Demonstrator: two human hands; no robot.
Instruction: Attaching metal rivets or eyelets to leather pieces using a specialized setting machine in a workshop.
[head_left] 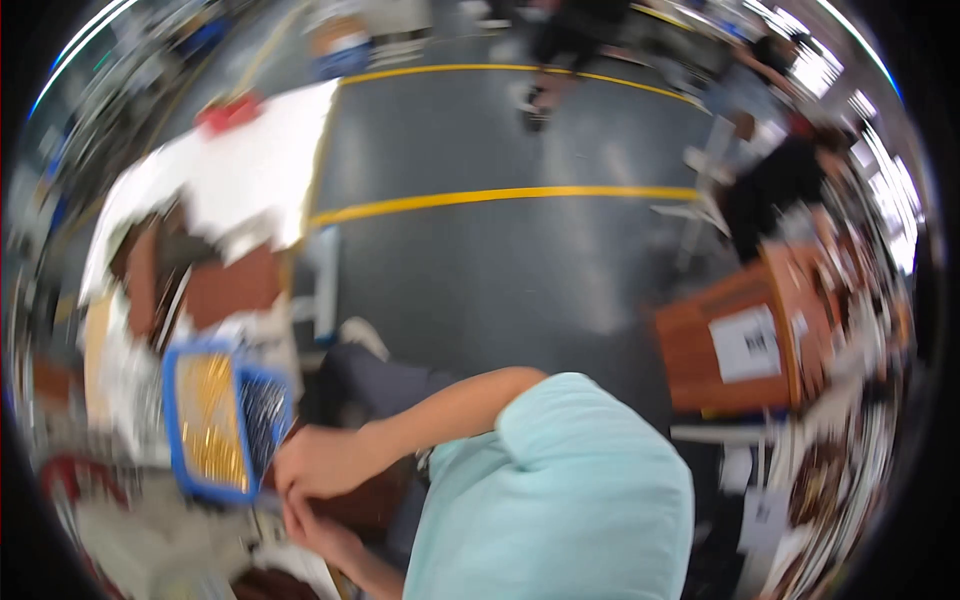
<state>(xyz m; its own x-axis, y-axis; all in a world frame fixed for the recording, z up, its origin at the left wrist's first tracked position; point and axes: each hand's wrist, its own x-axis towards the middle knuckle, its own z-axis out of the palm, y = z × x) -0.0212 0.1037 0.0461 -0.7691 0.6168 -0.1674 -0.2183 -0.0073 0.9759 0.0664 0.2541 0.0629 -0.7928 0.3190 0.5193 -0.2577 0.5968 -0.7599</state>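
Note:
My right hand (328, 462), on the bare forearm from a light teal sleeve, is closed beside the blue bins. Just below it, my left hand (325, 535) has its fingers drawn together, close to the right fingers. Motion blur hides what is pinched between them. A dark brown piece (375, 503) shows behind and between my hands; whether either one grips it is unclear. Left of my hands stands a blue bin (172, 420) of shiny gold-coloured pieces. Against it sits a second blue bin (288, 408) with dark, glinting contents.
Brown flat pieces (235, 292) lie on the white-topped table (265, 150), with a red object (230, 113) farther back. On the right are a brown box (720, 335) with a white sheet and a person in black (775, 200). Yellow lines (500, 196) cross the grey floor.

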